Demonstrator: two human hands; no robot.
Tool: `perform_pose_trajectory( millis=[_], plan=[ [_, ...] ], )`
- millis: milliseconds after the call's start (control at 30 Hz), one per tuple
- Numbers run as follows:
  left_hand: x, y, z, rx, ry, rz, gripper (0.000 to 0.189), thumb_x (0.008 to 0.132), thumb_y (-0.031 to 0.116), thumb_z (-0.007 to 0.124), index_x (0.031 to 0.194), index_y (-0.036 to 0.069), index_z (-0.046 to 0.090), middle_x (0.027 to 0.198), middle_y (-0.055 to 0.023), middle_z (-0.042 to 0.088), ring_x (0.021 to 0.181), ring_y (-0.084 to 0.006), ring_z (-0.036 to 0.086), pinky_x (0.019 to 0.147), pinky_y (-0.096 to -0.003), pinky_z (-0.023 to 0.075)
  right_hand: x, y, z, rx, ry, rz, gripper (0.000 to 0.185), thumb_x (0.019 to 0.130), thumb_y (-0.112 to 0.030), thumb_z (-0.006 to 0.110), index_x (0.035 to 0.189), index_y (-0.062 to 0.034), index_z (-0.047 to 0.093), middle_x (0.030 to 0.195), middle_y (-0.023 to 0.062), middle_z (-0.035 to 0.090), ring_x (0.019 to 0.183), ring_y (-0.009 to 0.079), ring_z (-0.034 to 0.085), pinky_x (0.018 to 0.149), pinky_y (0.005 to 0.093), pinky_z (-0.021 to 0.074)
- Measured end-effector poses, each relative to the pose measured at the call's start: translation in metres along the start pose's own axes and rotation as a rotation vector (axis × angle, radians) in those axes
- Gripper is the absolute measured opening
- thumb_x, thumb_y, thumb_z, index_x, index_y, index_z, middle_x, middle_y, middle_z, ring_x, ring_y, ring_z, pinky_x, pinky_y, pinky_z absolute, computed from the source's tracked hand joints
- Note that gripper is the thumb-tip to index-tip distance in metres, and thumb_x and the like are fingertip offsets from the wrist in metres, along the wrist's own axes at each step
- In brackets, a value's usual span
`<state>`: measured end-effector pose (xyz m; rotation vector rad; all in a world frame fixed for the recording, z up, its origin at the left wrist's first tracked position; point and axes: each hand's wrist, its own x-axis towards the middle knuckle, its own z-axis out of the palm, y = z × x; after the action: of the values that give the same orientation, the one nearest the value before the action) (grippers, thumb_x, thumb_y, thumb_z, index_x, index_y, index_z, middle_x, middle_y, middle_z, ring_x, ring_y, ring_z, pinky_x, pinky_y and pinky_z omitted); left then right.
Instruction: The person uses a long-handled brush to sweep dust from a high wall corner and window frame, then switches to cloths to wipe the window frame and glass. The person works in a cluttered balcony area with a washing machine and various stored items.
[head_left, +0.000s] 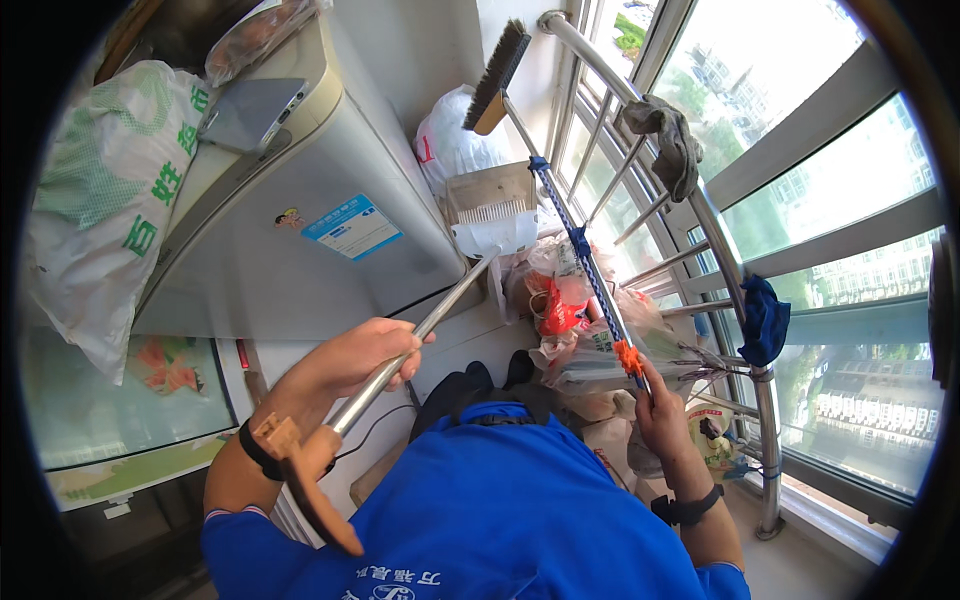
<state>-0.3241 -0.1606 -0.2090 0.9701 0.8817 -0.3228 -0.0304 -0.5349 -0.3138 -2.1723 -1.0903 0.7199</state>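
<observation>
My left hand (375, 351) grips the metal pole (454, 298) of a long-handled dustpan. Its pan (491, 182), with a row of comb teeth along it, faces up beyond the hand. At the near end of the pole, a brown hooked handle grip (319, 480) lies over my left forearm. My right hand (664, 416) is closed around the lower end of a broom handle (598, 285), which is wrapped in blue-and-white cord with blue and orange ties. The broom head (496, 79), with dark bristles, is raised at the far end, near the wall and window railing.
A grey refrigerator (300, 232) stands at left, bearing a smartphone (255, 112) and a printed plastic bag (112, 195). Several filled plastic bags (577, 307) crowd the floor ahead. A steel railing (712, 225) with cloths on it runs along the windows at right.
</observation>
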Motion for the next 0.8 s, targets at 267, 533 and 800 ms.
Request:
perform_pose_trajectory(
  millis=[267,533,800],
  plan=[
    [-0.02,0.008,-0.021,0.322,-0.116,-0.152,0.042,0.105,0.015,0.048,0.14,-0.006,0.055,0.076,-0.0041,0.063,0.061,-0.0105,0.056,0.056,-0.026,0.0479,-0.003,0.001,0.022,0.022,0.033,0.003,0.065,0.097,-0.002,0.061,0.159,-0.0177,0.05,0.095,0.0272,0.072,0.086,0.0459,0.073,0.076,0.0499,0.0578],
    [0.025,0.009,-0.043,0.44,-0.278,-0.327,0.048,0.104,0.014,0.049,0.147,-0.008,0.051,0.074,-0.0023,0.062,0.06,-0.0088,0.054,0.055,-0.0242,0.0456,-0.048,-0.023,0.066,-0.09,0.088,0.06,0.068,0.094,-0.003,0.064,0.158,-0.022,0.051,0.089,0.021,0.072,0.08,0.0425,0.072,0.07,0.0513,0.0578],
    [0.062,-0.01,-0.072,0.594,-0.375,-0.402,0.048,0.104,0.016,0.049,0.146,-0.006,0.054,0.074,-0.001,0.062,0.061,-0.0089,0.054,0.057,-0.0247,0.0464,-0.103,-0.035,0.102,-0.227,0.198,0.13,0.074,0.089,-0.001,0.066,0.158,-0.0251,0.05,0.078,0.0145,0.068,0.071,0.0384,0.069,0.064,0.0497,0.058]
  ],
)
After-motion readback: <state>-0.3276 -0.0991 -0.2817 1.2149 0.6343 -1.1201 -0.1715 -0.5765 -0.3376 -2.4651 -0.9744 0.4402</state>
